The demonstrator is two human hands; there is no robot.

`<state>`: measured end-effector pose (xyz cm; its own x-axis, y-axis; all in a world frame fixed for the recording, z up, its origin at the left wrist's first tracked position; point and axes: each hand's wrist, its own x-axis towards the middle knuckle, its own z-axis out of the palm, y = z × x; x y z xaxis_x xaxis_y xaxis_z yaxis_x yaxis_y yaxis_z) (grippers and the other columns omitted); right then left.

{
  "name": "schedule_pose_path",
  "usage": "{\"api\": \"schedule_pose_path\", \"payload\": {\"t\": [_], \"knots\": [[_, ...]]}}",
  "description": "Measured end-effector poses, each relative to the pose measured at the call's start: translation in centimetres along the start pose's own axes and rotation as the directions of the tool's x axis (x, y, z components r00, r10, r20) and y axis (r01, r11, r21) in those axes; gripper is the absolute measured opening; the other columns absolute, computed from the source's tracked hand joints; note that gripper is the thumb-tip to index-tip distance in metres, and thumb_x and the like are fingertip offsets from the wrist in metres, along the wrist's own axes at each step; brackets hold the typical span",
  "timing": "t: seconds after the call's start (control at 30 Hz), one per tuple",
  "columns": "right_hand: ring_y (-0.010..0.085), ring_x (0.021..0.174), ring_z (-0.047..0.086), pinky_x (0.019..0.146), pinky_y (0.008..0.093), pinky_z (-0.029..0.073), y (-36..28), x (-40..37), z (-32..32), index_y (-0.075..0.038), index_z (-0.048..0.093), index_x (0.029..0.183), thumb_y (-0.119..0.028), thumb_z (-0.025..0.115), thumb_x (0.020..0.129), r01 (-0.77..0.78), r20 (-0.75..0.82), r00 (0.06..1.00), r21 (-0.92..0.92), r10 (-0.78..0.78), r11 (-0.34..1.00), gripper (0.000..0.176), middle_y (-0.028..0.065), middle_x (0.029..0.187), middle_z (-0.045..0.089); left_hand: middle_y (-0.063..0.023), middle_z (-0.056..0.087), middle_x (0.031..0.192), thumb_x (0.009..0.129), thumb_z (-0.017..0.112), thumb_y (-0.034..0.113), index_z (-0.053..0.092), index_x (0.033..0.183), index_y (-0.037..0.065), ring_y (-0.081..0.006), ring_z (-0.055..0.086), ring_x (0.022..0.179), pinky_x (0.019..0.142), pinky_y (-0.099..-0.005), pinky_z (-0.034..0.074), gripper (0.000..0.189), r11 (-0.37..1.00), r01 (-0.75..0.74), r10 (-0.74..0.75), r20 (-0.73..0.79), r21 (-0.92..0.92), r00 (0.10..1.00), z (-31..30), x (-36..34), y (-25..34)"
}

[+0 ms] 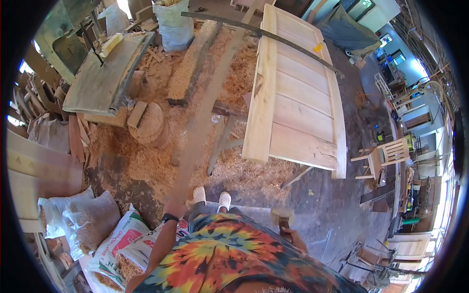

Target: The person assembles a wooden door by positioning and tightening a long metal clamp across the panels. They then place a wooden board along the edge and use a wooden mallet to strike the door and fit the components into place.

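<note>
My left hand (pixel 176 207), with a dark watch band at the wrist, is smeared by motion at the lower end of a long wooden strip (pixel 202 115). The strip slants up and away past the panel, and my fingers seem wrapped round its end. My right hand (pixel 294 239) grips the brown handle of a mallet (pixel 282 215), whose pale, blocky head points forward beside my hip. Ahead to the right, a panelled wooden door (pixel 303 97) lies on a trestle (pixel 227 134). A long dark bar clamp (pixel 273 36) crosses its far part.
Wood shavings cover the floor around a round wooden block (pixel 149 122). At left stands a machine table (pixel 105 80). Stuffed sacks (pixel 122 239) lie close by my left side. A wooden chair (pixel 383 156) is on the right, and a sawdust-covered beam (pixel 193 63) lies ahead.
</note>
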<state>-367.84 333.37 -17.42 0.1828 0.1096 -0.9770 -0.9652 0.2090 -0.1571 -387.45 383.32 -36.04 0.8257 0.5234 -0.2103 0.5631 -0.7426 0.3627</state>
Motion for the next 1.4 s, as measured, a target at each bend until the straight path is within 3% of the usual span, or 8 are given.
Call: {"api": "schedule_pose_path", "payload": {"t": [0.03, 0.1, 0.3, 0.37, 0.7, 0.97, 1.1, 1.4], "knots": [[0.0237, 0.079, 0.062, 0.073, 0.0364, 0.056, -0.7, -0.7, 0.9, 0.002, 0.051, 0.114, -0.017, 0.065, 0.089, -0.031, -0.012, 0.999, -0.046, 0.03, 0.998, 0.035, 0.0127, 0.084, 0.059, -0.0253, 0.059, 0.121, 0.063, 0.08, 0.022, 0.041, 0.125, 0.002, -0.0423, 0.057, 0.113, 0.094, -0.0467, 0.049, 0.076, 1.0, -0.002, 0.002, 0.007, 0.003, 1.0, -2.5, -1.8, 1.3], [0.0228, 0.079, 0.062, 0.073, 0.0355, 0.056, -2.6, -1.3, 3.3, 0.005, 0.052, 0.111, -0.017, 0.064, 0.088, -0.217, 0.185, 0.963, 0.113, 0.194, 0.97, 0.034, 0.0125, 0.087, 0.06, -0.025, 0.061, 0.116, 0.063, 0.08, 0.022, 0.042, 0.121, 0.001, -0.0426, 0.058, 0.11, 0.092, -0.0474, 0.05, 0.072, 0.809, 0.562, -0.513, 0.262, -0.17, 0.818, -8.1, -6.0, 3.5], [0.0232, 0.085, 0.063, 0.08, 0.0368, 0.057, -4.1, 6.0, 12.8, 0.005, 0.051, 0.114, -0.019, 0.064, 0.088, -0.323, 0.702, 0.63, -0.152, 0.333, 0.934, 0.038, 0.0144, 0.097, 0.059, -0.0264, 0.062, 0.105, 0.061, 0.081, 0.024, 0.043, 0.113, 0.003, -0.0438, 0.06, 0.1, 0.084, -0.051, 0.05, 0.068, 0.763, 0.631, -0.576, 0.297, -0.139, 0.762, -4.2, -20.1, 0.3], [0.0327, 0.102, 0.063, 0.092, 0.0423, 0.055, -2.4, 8.1, 19.1, 0.008, 0.049, 0.108, -0.013, 0.064, 0.087, -0.221, 0.503, 0.819, -0.166, 0.276, 0.961, 0.033, 0.0208, 0.106, 0.058, -0.0265, 0.062, 0.105, 0.061, 0.081, 0.024, 0.043, 0.113, 0.002, -0.0438, 0.06, 0.1, 0.084, -0.051, 0.05, 0.068, 0.721, 0.68, -0.62, 0.312, -0.134, 0.719, -3.6, -23.9, 1.0], [0.0313, 0.101, 0.062, 0.096, 0.0558, 0.043, 4.9, 15.8, 33.2, -0.016, 0.062, 0.111, -0.023, 0.063, 0.084, -0.242, 0.541, 0.793, -0.143, 0.28, 0.96, 0.028, 0.0074, 0.11, 0.066, -0.0271, 0.061, 0.105, 0.061, 0.081, 0.025, 0.043, 0.115, 0.002, -0.0442, 0.06, 0.101, 0.085, -0.0513, 0.049, 0.07, 0.646, 0.74, -0.686, 0.284, -0.185, 0.67, -3.3, -28.1, 3.4], [0.0271, 0.096, 0.065, 0.095, 0.052, 0.045, 10.7, 15.6, 35.3, -0.011, 0.066, 0.101, -0.026, 0.061, 0.083, -0.177, 0.416, 0.877, -0.188, 0.242, 0.966, 0.024, 0.007, 0.099, 0.07, -0.0275, 0.061, 0.105, 0.061, 0.081, 0.026, 0.043, 0.116, 0.001, -0.0445, 0.06, 0.102, 0.085, -0.0516, 0.049, 0.072, 0.652, 0.744, -0.691, 0.29, -0.144, 0.662, -3.2, -25.7, -1.0], [0.0234, 0.069, 0.066, 0.067, 0.0401, 0.055, 13.3, 18.6, 38.6, -0.014, 0.064, 0.08, -0.025, 0.063, 0.081, -0.194, 0.415, 0.87, -0.207, 0.265, 0.959, 0.011, 0.0034, 0.077, 0.068, -0.0278, 0.061, 0.105, 0.061, 0.082, 0.026, 0.043, 0.117, 0.001, -0.0447, 0.06, 0.102, 0.086, -0.0517, 0.049, 0.073, 0.666, 0.732, -0.683, 0.276, -0.144, 0.676, -4.1, -23.8, -2.9], [0.0277, 0.075, 0.065, 0.072, 0.0479, 0.053, 17.3, 21.5, 44.8, -0.011, 0.063, 0.087, -0.022, 0.062, 0.079, -0.195, 0.312, 0.906, -0.295, 0.287, 0.935, 0.013, 0.0067, 0.082, 0.067, -0.0283, 0.061, 0.105, 0.061, 0.082, 0.027, 0.043, 0.118, 0.0, -0.045, 0.059, 0.103, 0.086, -0.052, 0.048, 0.075, 0.627, 0.759, -0.711, 0.27, -0.177, 0.65, -5.6, -24.4, -5.8]]}}
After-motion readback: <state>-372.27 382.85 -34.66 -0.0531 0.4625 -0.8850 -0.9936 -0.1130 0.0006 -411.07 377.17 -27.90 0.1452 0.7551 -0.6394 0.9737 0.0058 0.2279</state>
